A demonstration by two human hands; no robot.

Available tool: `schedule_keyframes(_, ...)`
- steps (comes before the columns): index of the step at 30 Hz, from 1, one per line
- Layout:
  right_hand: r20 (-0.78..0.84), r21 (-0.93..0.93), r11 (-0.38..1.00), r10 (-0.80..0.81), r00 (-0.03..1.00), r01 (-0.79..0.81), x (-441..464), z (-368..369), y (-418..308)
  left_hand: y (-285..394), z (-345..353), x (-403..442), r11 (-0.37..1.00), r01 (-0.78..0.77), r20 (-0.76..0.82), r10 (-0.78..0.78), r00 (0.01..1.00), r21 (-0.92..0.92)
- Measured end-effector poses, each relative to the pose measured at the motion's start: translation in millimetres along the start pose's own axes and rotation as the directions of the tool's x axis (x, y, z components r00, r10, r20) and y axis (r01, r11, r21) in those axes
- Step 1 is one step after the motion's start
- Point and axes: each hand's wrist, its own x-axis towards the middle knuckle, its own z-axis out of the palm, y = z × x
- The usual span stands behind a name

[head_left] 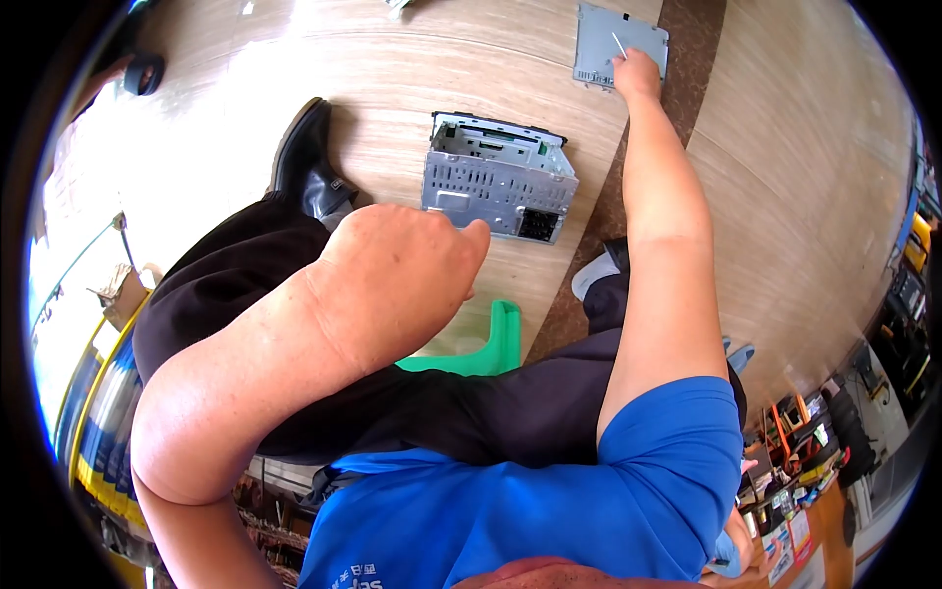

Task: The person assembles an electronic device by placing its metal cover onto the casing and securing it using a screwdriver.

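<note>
My right hand (638,74) reaches out at the upper right, over a flat grey metal cover (601,44) lying on the floor. Its fingers are closed around a thin pale rod (619,45) that looks like a screwdriver shaft. My left hand (402,275) is raised in front of my lap, curled with the back of the hand toward me. What its fingers hold, if anything, is hidden. Just beyond that hand stands a silver metal car stereo unit (500,187), open on top, with a black connector block (538,225) at a lower corner.
A green plastic piece (481,358), perhaps a stool's edge, shows by my legs. My black boot (306,147) is left of the stereo. A dark stripe (687,49) crosses the tiled floor. Cluttered tools (800,442) are at lower right. Another person's foot (144,74) shows at upper left.
</note>
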Motion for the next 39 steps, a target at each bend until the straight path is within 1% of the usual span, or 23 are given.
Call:
schedule_keyframes(4, 0.009, -0.035, 0.999, -0.026, 1.000, 0.026, 1, 0, 2, -2, 1, -1, 1.000, -0.001, 0.002, 0.001, 1.000, 0.000)
schedule_keyframes(7, -0.005, 0.007, 1.000, -0.002, 1.000, 0.002, 7, 3, 9, -3, 0, -1, 1.000, 0.008, 0.008, -0.008, 1.000, -0.009)
schedule_keyframes(9, -0.014, 0.035, 0.993, -0.109, 0.994, 0.109, 10, 7, 17, -3, 0, 0, 1.000, 0.007, 0.012, -0.007, 1.000, -0.012)
schedule_keyframes(10, -0.015, 0.035, 0.994, -0.107, 0.994, 0.108, 7, 4, 14, -3, -1, 1, 1.000, 0.005, 0.015, -0.005, 1.000, -0.009)
schedule_keyframes(12, 0.075, 0.028, 0.993, -0.118, 0.990, 0.116, -1, -3, 5, -2, -2, 2, 1.000, 0.002, 0.017, -0.002, 1.000, -0.009)
schedule_keyframes(15, 0.118, 0.044, 0.996, -0.080, 0.990, 0.075, -8, -7, -2, -1, -2, 3, 1.000, 0.001, 0.017, -0.001, 1.000, -0.014)
schedule_keyframes(19, 0.110, 0.039, 0.996, -0.079, 0.991, 0.075, -7, -3, -2, -1, -2, 5, 1.000, 0.001, 0.012, 0.000, 1.000, -0.023)
schedule_keyframes(24, 0.045, -0.003, 0.990, -0.143, 0.989, 0.143, -5, 2, -2, -3, 1, 5, 1.000, 0.002, -0.007, -0.002, 1.000, -0.024)
schedule_keyframes(26, 0.073, 0.011, 0.993, -0.121, 0.990, 0.120, -7, -2, -9, -3, 2, 5, 0.999, 0.003, -0.022, -0.004, 1.000, -0.032)
schedule_keyframes(27, 0.100, 0.025, 0.995, -0.098, 0.990, 0.096, -9, -5, -13, -2, 2, 6, 1.000, 0.001, 0.001, -0.001, 1.000, -0.026)
schedule_keyframes(31, 0.108, 0.017, 0.993, -0.118, 0.987, 0.117, -3, -2, -20, -3, 1, 6, 1.000, 0.010, 0.023, -0.010, 1.000, -0.021)
schedule_keyframes(33, 0.034, -0.018, 0.989, -0.149, 0.988, 0.150, -4, 8, -14, -3, 1, 6, 0.999, 0.013, 0.029, -0.011, 1.000, -0.045)
schedule_keyframes(37, 0.042, -0.026, 0.989, -0.144, 0.989, 0.145, -7, 9, -20, -4, -2, 5, 0.997, 0.015, 0.041, -0.012, 0.999, -0.070)
schedule_keyframes(39, 0.012, -0.119, 0.976, -0.184, 0.983, 0.184, -7, 11, -23, -3, 0, 3, 0.997, 0.001, 0.020, 0.001, 1.000, -0.076)
